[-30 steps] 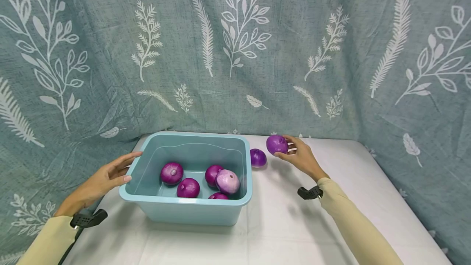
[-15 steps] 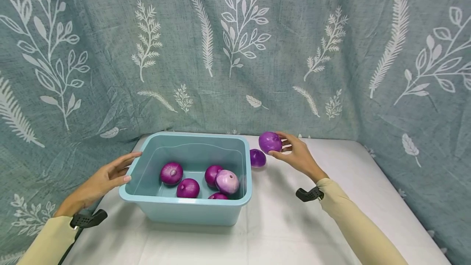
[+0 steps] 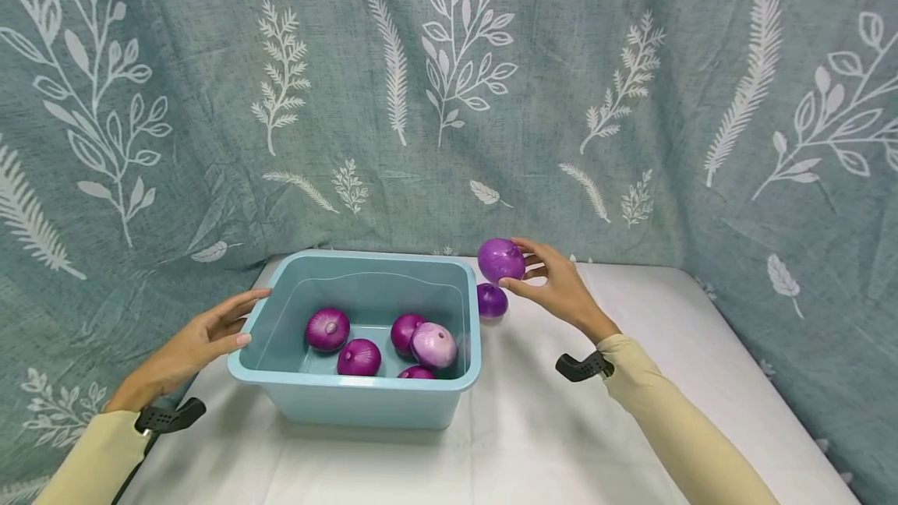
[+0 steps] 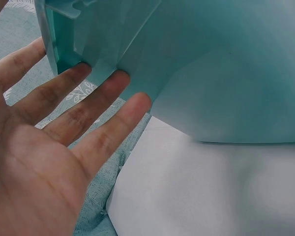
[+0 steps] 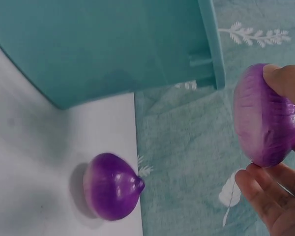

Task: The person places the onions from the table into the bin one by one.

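A light blue plastic tub (image 3: pixel 354 404) stands on the table with several purple onions in it, one of them a paler onion (image 3: pixel 433 347). With its fingers nearly straight, my left hand (image 3: pixel 192 345) touches the tub's left side; the left wrist view shows the fingertips (image 4: pixel 137 103) against the outer wall. Above the table, just right of the tub, my right hand (image 3: pixel 561 287) holds a purple onion (image 3: pixel 501 261) between thumb and fingers. Below it a darker purple onion (image 3: pixel 492 301) lies on the table beside the tub, partly hidden by the tub's rim in the head view.
A white cloth (image 3: pixel 533 427) covers the table. Behind and at both sides hangs a grey-green curtain (image 3: pixel 449 178) with white leaf prints. The tub's right rim (image 3: pixel 471 318) rises between the loose onion and the onions inside.
My right hand has lifted the onion and moved it left, toward the tub's right rim. The left hand stays where it was, and the onions in the tub have not shifted.
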A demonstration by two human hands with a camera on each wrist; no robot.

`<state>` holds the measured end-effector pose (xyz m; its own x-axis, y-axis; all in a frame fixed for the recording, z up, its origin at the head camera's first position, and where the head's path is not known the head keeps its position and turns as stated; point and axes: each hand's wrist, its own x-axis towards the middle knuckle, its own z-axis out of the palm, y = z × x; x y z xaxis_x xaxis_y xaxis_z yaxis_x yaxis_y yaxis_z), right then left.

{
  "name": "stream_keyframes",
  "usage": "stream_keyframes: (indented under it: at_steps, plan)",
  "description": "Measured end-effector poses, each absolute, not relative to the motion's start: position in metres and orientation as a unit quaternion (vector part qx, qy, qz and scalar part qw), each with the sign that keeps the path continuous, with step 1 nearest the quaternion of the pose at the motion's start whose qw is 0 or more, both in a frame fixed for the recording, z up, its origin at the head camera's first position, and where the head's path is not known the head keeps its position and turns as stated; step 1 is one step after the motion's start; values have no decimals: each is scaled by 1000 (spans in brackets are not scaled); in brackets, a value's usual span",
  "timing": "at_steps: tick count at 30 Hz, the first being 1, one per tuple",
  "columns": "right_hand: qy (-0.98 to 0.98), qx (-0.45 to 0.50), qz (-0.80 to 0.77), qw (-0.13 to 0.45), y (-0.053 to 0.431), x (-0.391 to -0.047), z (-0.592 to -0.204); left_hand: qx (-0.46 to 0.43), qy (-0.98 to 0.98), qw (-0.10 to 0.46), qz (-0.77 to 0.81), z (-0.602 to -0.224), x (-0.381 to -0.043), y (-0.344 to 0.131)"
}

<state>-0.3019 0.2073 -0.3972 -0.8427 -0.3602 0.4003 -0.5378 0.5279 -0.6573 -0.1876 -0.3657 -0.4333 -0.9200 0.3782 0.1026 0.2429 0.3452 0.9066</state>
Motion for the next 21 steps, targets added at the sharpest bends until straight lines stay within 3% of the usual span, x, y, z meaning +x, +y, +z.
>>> stream_keyframes:
  at_steps: [21]
  plan:
    - [-824,343,441,92,169,-279,-375,191,825,66,528,-430,-187,-366]
